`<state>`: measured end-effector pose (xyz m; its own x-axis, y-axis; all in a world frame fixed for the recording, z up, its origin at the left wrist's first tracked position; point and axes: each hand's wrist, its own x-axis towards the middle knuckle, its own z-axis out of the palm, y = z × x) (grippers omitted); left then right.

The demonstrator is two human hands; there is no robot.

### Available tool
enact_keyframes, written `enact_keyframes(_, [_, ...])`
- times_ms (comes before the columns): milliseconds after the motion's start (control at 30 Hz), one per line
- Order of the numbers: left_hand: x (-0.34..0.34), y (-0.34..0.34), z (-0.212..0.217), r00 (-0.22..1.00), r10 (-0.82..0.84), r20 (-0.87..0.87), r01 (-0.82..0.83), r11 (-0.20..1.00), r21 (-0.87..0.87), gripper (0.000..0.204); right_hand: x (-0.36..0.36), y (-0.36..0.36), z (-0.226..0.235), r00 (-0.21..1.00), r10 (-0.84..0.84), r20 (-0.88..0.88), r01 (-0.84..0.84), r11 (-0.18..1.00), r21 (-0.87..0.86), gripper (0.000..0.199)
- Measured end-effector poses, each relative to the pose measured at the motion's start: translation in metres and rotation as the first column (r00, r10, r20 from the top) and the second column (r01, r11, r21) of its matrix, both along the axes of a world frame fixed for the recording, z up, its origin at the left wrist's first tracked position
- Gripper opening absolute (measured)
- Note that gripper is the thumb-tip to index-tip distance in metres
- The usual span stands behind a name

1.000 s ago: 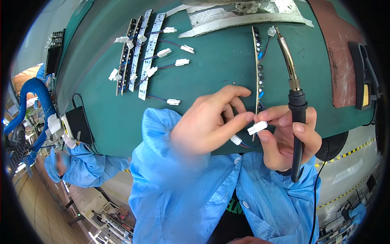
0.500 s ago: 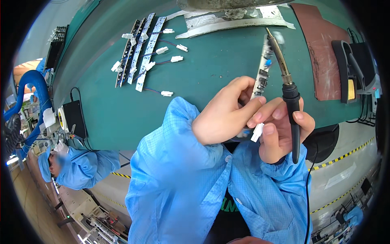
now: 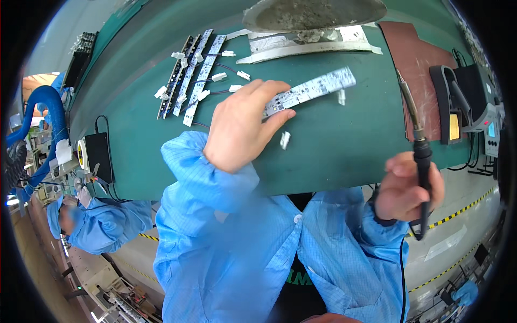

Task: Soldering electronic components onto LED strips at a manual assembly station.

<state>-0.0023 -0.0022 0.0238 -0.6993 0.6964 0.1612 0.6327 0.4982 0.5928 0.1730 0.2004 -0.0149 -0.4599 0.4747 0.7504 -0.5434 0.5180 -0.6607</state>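
Between the thumb and fingers of my left hand (image 3: 242, 118) is one end of a narrow white circuit board (image 3: 312, 92), held over the green mat and pointing up to the right. White plugs hang close to it, one a small connector (image 3: 285, 140) below the board and another near its far end. My right hand (image 3: 406, 188) grips the black handle of a soldering iron (image 3: 421, 148), whose metal tip points upward, away from the board. To the left of my left hand lie several similar boards (image 3: 205, 75) side by side, with wires and white plugs.
A green mat (image 3: 344, 145) covers the table. At the back stands a dish-like fixture (image 3: 315, 16) on a white taped base. Right of it lie a brown sheet (image 3: 425, 70) and an iron stand with a yellow sponge (image 3: 455, 127). A co-worker in blue (image 3: 105, 223) sits at far left.
My hands have moved apart. The left has carried the board leftward and turned it toward horizontal, its white face now showing. The right has drawn the soldering iron away to the right.
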Motion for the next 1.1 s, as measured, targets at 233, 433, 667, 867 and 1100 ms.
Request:
enact_keyframes(233, [-0.013, 0.001, -0.011, 0.996, -0.05, -0.071, 0.047, 0.998, -0.045, 0.032, -0.041, 0.056, 0.033, 0.993, -0.091, -0.07, 0.103, 0.974, 0.202, 0.059])
enact_keyframes(433, [-0.014, -0.004, -0.012, 0.991, -0.06, -0.118, 0.055, 0.998, -0.042, 0.034, -0.095, 0.035, 0.037, 0.993, 0.105, -0.046, -0.089, 0.958, 0.273, 0.054])
enact_keyframes(667, [-0.007, -0.001, -0.018, 0.954, 0.014, -0.301, -0.038, 0.997, -0.072, 0.034, -0.106, 0.009, 0.017, 0.972, 0.231, -0.035, -0.209, 0.929, 0.304, 0.047])
enact_keyframes(867, [-0.004, 0.001, -0.018, 0.967, 0.056, -0.249, -0.079, 0.993, -0.086, 0.039, -0.111, 0.006, 0.012, 0.965, 0.263, 0.005, -0.251, 0.912, 0.323, 0.048])
enact_keyframes(1100, [-0.005, 0.002, -0.023, 0.951, 0.046, -0.305, -0.072, 0.995, -0.075, 0.036, -0.114, 0.006, 0.009, 0.965, 0.262, -0.002, -0.248, 0.917, 0.312, 0.048])
